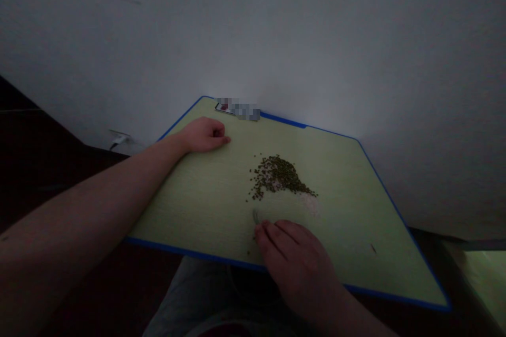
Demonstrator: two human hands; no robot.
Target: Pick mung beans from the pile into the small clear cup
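Your R hand (296,255) is low on the desk (185,205), approx 6 o'clock in view, fingers closed in a pinch on a thin grey tool (255,216). Its tip pokes out past your fingertips toward 11–12 o'clock; too dim to tell what kind it is. The pile of small green beans (280,175) sits at 12–1 o'clock from those fingers, near but w/ a strip of bare desk btwn; tool tip isn't touching it. A few strays lie along the pile's 8–9 o'clock side, & a loose bean (248,253) is just beside your R fingers at approx 7 o'clock. A pale pinkish patch (310,202) shows at the pile's 4 o'clock edge.

Your L hand (203,135) rests on the desk up at 10–11 o'clock, fingers curled in loosely, thumb out, nothing visible in them. From there the pile's at approx 4 o'clock, well apart. A flat, phone-like item (224,108), partly blurred, lies at 1–2 o'clock from your L hand, by the desk's far blue edge.
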